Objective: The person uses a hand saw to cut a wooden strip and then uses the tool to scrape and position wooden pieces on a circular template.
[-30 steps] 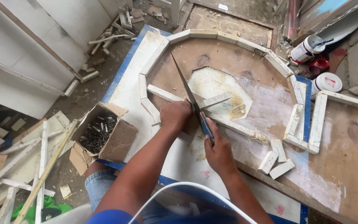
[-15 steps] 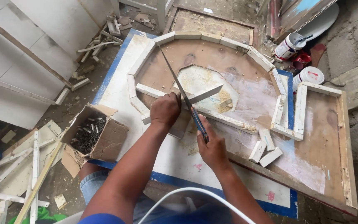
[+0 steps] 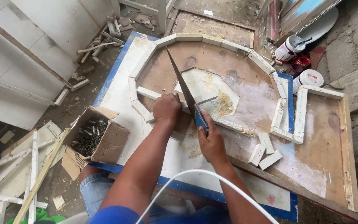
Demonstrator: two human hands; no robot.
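My right hand [image 3: 211,142] grips the blue handle of a handsaw [image 3: 182,85], whose long blade points away from me across the work table [image 3: 117,93]. The blade rests on a white wooden strip [image 3: 201,99] lying over a pale plaster-like patch. My left hand [image 3: 166,108] presses down on that strip just left of the blade. Sawdust lies around the cut. A ring of white wooden strips [image 3: 204,39] frames the brown board.
An open cardboard box of nails [image 3: 91,137] sits at the table's left edge. Short white offcuts [image 3: 264,154] lie to the right. Cans and a white tub [image 3: 309,78] stand at the far right. Wood scraps litter the floor on the left. A white cable [image 3: 195,176] crosses my arms.
The saw has slid along the cut and my right hand has shifted slightly with it. My left hand stays pressed on the strip. The view has drifted a little.
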